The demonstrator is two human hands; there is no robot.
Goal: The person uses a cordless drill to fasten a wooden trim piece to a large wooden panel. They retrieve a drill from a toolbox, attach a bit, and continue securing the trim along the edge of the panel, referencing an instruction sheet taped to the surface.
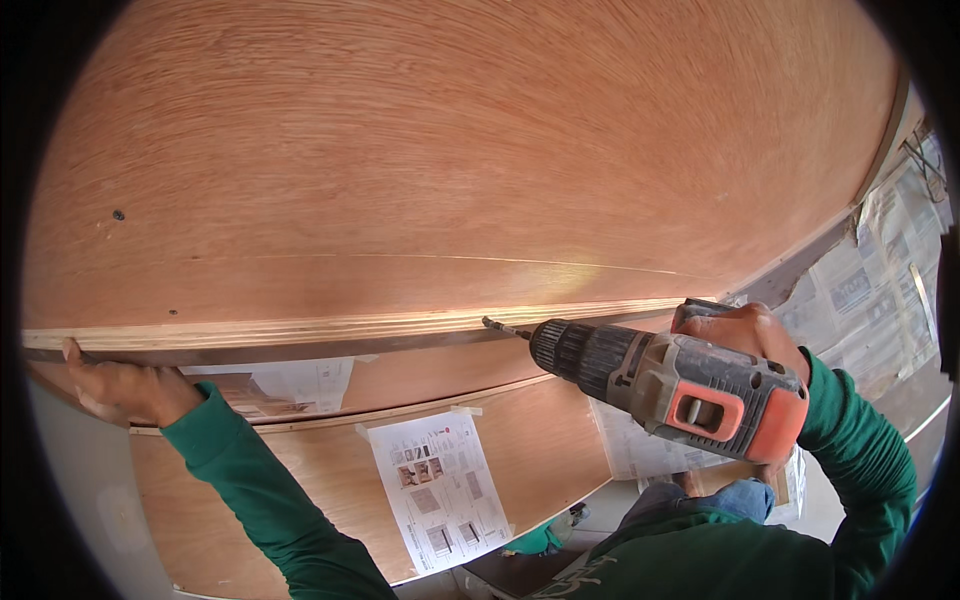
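Observation:
My right hand point(755, 335) is closed around the handle of a cordless drill point(690, 385) with a dark chuck and orange-red parts. Its drill bit point(505, 328) points left, with the tip at or very near the layered edge of a large plywood panel point(450, 150); contact is hard to tell. At the panel's far left, my left hand point(120, 388) grips the lower edge, one digit up against the layered side and the other fingers partly hidden. A bright spot of light falls on the panel above the bit.
Below the edge lies a second plywood surface point(250, 490) with a printed sheet point(440, 490) taped on it. Another sheet point(305, 383) sits under the panel. Newspaper point(860, 310) covers the area at right. Dark screws point(118, 214) dot the panel's left side.

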